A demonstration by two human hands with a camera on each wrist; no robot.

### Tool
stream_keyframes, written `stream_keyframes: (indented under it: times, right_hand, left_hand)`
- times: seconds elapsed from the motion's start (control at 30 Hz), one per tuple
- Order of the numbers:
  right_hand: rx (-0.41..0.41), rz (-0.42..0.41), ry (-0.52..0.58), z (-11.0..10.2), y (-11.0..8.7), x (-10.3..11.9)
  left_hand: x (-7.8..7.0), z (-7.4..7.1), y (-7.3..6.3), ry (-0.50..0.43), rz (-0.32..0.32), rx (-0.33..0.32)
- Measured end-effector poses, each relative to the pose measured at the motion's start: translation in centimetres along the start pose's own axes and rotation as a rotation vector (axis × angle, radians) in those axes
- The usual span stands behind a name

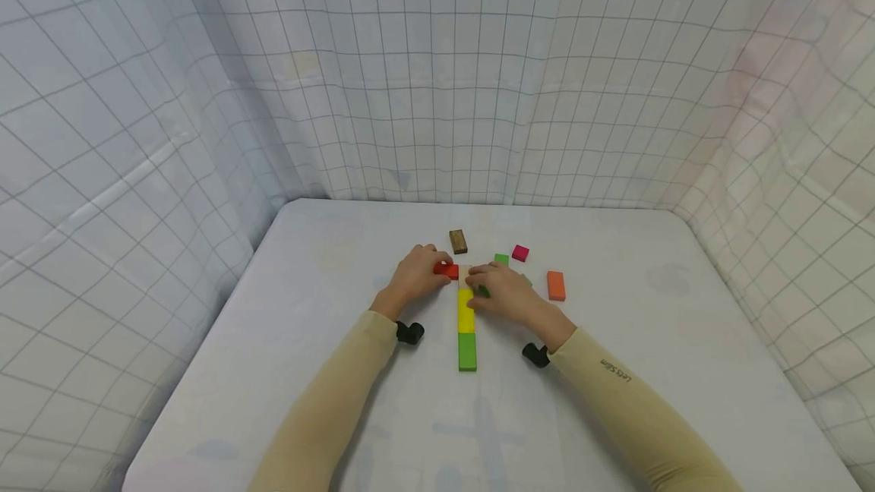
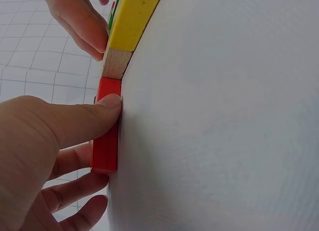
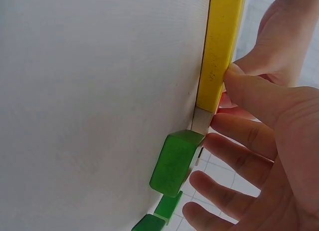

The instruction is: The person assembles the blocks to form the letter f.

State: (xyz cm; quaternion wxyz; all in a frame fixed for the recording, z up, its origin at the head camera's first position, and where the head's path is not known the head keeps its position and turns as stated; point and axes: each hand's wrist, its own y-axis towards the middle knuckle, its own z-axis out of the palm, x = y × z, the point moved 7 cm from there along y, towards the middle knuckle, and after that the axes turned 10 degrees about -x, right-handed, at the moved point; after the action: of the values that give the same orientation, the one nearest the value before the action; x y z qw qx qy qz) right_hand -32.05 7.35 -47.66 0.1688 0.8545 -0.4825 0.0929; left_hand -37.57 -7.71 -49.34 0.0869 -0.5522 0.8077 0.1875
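Observation:
A row of toy blocks runs along the white table in the head view: a green block (image 1: 468, 353) nearest, then a yellow block (image 1: 465, 313), then a plain wooden block (image 1: 463, 272). At the row's far end my left hand (image 1: 415, 273) pinches a red block (image 2: 105, 148), thumb on its near side and fingers behind. The red block's end meets the wooden one. My right hand (image 1: 506, 293) has its thumb at the yellow block's edge and extended fingertips over the wooden block. Another green block (image 3: 174, 163) stands against the wooden one, partly hidden by the right hand in the head view.
Beyond the hands lie a dark brown block (image 1: 458, 241) and a small crimson block (image 1: 521, 253). An orange block (image 1: 557, 286) lies right of the right hand, and a further green block (image 1: 502, 259) just behind it. Grid-patterned curtains (image 1: 437, 97) enclose the table.

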Motion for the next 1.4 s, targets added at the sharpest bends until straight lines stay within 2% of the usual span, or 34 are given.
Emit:
stream_keyframes:
  times: [0.6, 1.0, 1.3, 1.4]
  right_hand:
    - [0.018, -0.006, 0.012, 0.08, 0.22, -0.26]
    - [0.009, -0.030, 0.002, 0.09, 0.27, -0.29]
    - [0.007, -0.028, -0.007, 0.03, 0.36, -0.40]
    - [-0.006, -0.012, -0.010, -0.26, 0.35, -0.53]
  left_hand:
    - [-0.07, 0.04, -0.12, -0.006, -0.015, -0.003]
    - [-0.06, -0.31, -0.42, -0.062, -0.030, 0.003]
    - [-0.22, -0.53, -0.67, -0.078, -0.012, -0.006]
    - [-0.29, -0.58, -0.84, -0.061, 0.013, -0.018]
